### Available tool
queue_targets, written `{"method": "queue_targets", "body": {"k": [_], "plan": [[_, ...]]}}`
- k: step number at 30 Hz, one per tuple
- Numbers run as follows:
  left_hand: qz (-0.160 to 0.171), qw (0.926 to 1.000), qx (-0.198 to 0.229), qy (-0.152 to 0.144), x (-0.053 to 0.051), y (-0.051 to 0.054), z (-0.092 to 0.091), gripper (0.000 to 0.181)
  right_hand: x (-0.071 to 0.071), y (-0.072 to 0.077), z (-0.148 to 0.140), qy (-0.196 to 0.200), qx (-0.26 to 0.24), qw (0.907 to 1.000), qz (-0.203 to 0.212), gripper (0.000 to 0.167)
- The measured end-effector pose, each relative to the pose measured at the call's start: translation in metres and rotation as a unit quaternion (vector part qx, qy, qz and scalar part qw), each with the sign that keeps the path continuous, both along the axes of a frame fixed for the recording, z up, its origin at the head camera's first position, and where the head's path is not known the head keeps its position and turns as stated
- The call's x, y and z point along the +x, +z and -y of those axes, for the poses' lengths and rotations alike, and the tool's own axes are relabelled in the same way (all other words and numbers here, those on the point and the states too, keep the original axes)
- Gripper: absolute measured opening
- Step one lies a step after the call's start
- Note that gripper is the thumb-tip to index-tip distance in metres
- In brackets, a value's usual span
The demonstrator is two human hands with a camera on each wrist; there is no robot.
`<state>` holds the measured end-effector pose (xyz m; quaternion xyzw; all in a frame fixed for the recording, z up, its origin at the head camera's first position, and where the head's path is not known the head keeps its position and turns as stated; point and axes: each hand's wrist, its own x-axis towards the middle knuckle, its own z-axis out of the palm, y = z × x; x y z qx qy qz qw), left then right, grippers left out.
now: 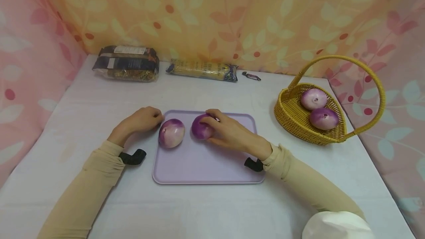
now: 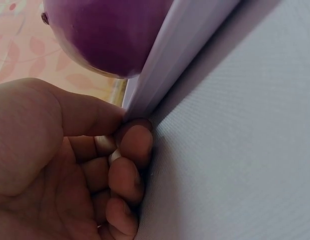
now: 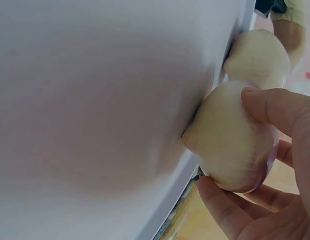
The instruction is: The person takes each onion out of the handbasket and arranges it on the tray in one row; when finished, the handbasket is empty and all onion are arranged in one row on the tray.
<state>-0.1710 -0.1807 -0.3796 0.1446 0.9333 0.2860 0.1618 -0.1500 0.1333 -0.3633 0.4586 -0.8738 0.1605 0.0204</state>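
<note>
Held onion [image 1: 200, 128], one: the right hand [image 1: 229, 130] is gripping it over the lilac tray [image 1: 206, 165]; whether its weight is resting there, the views are not showing. Left hand [image 1: 142, 119]: grip is pinching the tray's rim near the far left corner. Loose onion [image 1: 171, 134], one: is lying on the tray, just beside that hand. Wicker basket [image 1: 292, 126]: is standing apart, rightward. Risks, judged: smooth, rounded skin is inviting a slip or roll on release; any tug at the rim is risking a tilt, sending the loose onion rolling.
</note>
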Motion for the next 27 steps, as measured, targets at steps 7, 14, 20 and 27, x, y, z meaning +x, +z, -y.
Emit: {"method": "queue_targets", "body": {"k": [7, 14, 20, 27], "plan": [[-0.005, 1.0000, -0.001, -0.002, -0.001, -0.003, 0.001, 0.030, 0.000, 0.000, 0.008, 0.008, -0.001, 1.0000, 0.000, 0.053], [-0.004, 1.0000, -0.002, -0.001, -0.002, -0.004, 0.001, 0.031, 0.001, 0.000, 0.014, 0.014, 0.000, 0.9999, 0.004, 0.055], [-0.003, 1.0000, -0.003, 0.000, -0.002, -0.003, 0.001, 0.031, 0.001, 0.000, 0.016, 0.014, 0.011, 0.9998, 0.012, 0.060], [0.001, 1.0000, -0.008, 0.000, -0.003, -0.004, 0.002, 0.031, 0.001, -0.001, 0.016, 0.011, 0.024, 0.9994, 0.023, 0.066]]}}
